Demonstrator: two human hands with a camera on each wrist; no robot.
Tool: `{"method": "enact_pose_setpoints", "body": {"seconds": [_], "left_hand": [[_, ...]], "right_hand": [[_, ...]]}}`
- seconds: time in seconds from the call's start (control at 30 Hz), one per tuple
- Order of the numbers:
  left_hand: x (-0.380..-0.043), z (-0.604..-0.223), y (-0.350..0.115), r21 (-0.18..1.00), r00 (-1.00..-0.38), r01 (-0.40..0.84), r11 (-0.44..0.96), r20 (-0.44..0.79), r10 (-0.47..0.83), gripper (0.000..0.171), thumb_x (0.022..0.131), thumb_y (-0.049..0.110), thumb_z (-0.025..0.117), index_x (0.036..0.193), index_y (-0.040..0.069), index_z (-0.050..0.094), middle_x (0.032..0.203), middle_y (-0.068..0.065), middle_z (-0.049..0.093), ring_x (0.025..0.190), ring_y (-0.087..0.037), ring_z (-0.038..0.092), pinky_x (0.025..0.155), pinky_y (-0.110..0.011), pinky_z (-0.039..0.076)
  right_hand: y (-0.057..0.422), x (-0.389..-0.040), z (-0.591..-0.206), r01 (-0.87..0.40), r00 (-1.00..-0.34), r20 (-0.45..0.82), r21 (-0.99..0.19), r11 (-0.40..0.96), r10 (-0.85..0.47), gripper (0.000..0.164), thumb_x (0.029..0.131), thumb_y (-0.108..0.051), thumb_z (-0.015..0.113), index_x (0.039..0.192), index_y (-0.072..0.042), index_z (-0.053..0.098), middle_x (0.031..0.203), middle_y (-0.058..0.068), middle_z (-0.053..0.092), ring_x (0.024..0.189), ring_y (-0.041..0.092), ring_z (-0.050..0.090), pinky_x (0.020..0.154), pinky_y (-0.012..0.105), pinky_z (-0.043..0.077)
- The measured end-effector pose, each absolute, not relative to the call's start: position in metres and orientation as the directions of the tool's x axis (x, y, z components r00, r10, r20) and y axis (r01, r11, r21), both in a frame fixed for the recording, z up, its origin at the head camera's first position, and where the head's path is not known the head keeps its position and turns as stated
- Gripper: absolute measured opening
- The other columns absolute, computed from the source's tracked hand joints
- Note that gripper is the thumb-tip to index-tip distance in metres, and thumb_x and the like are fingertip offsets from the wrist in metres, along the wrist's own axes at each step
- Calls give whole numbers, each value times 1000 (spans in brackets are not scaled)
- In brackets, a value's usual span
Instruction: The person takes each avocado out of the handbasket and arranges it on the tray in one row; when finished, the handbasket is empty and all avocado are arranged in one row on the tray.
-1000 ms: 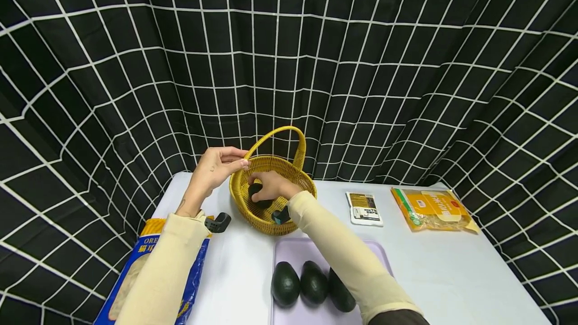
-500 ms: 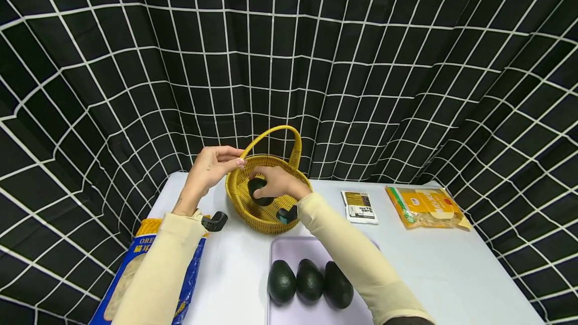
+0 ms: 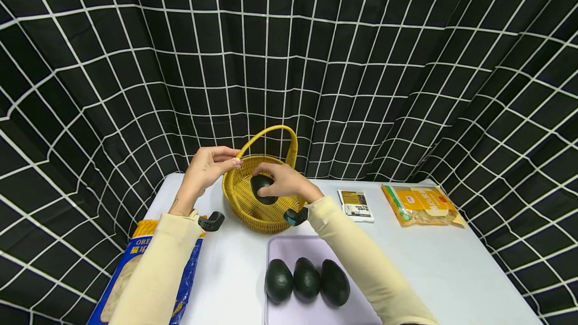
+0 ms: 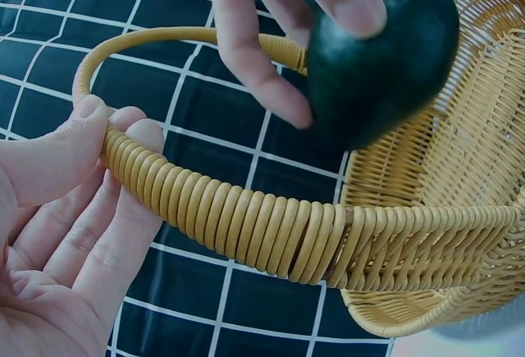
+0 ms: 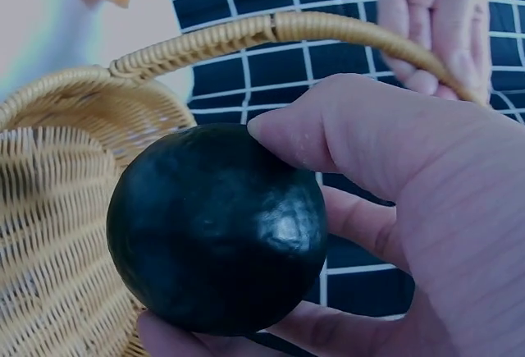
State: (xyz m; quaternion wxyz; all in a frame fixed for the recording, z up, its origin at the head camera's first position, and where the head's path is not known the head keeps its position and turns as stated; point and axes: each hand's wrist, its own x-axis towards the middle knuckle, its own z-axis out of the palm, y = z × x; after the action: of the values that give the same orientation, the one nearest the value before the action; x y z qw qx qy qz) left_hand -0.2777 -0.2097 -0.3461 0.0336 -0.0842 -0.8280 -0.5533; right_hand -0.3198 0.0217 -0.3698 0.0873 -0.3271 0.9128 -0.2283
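My left hand (image 3: 204, 170) pinches the arched handle (image 4: 221, 213) of a yellow woven basket (image 3: 253, 219) between thumb and fingertips. With the fingers of my right hand (image 3: 289, 180) curled round it, a dark green avocado (image 5: 217, 230) is held over the basket's opening. In the left wrist view this avocado (image 4: 385, 53) sits beside the basket's inner wall, with thumb and fingers on its near side. Three more avocados, a left one (image 3: 279, 281), a middle one (image 3: 307, 279) and a right one (image 3: 335, 283), lie side by side on a lilac tray (image 3: 289, 245) in front of the basket.
A blue and yellow bag (image 3: 185, 277) lies at the left, partly under my left forearm. To the right of the basket are a small white and brown pouch (image 3: 355, 205) and an orange packet (image 3: 422, 205). A black grid curtain (image 3: 289, 64) surrounds the white table (image 3: 429, 265).
My right hand has risen a little with the avocado and drawn back to the right, uncovering the rightmost avocado on the tray. The left hand keeps its grip on the handle.
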Motion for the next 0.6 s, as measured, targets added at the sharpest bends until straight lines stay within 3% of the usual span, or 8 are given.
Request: {"method": "enact_pose_setpoints", "body": {"seconds": [0.27,0.6], "left_hand": [[-277,-345,-209,910,-985,167,379,139,100,30,97,15,71,124,3,70,115,-14,75,108,-23,72,98,-39,56],[-279,-346,-209,914,-986,160,374,133,97,30,96,16,71,124,4,70,115,-15,75,105,-20,72,93,-32,57]], "right_hand": [[38,-308,-360,-537,-790,26,-514,669,-613,45,86,-26,75,129,-23,62,113,3,68,90,19,63,72,27,54],[61,-294,-356,-532,-799,72,-546,647,-597,45,86,-26,74,129,-23,62,107,8,70,90,21,64,70,28,55]]}}
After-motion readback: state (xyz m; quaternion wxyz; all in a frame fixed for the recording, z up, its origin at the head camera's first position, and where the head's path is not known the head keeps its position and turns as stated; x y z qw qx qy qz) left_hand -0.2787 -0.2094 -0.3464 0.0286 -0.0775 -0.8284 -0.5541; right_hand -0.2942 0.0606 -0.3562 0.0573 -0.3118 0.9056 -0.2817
